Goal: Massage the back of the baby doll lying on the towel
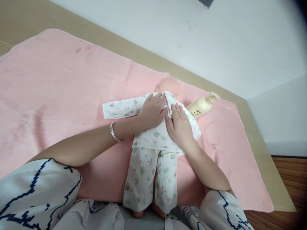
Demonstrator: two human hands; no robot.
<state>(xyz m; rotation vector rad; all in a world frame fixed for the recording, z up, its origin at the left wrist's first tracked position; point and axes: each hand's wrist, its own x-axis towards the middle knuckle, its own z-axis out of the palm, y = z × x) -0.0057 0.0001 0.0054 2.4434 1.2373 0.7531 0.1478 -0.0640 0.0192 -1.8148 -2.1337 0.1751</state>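
A baby doll (169, 85) lies on the pink mat, its head at the far end and its feet near me. It wears a white printed top (153, 135) and matching trousers (142, 174). My left hand (153, 111) rests flat on the upper part of the top, fingers stretched out. Also flat, my right hand (179, 126) lies on the other side of the top, its fingers extended. Neither hand grips anything. One sleeve (118, 108) stretches out to the left. The doll's hands are not visible.
Beside the doll on the right lies a cream pump bottle (200, 106), tilted on the mat. The pink mat (59, 80) covers most of a wooden table (261, 159). A white wall (168, 28) runs along the back, and wood floor (291, 179) shows at right.
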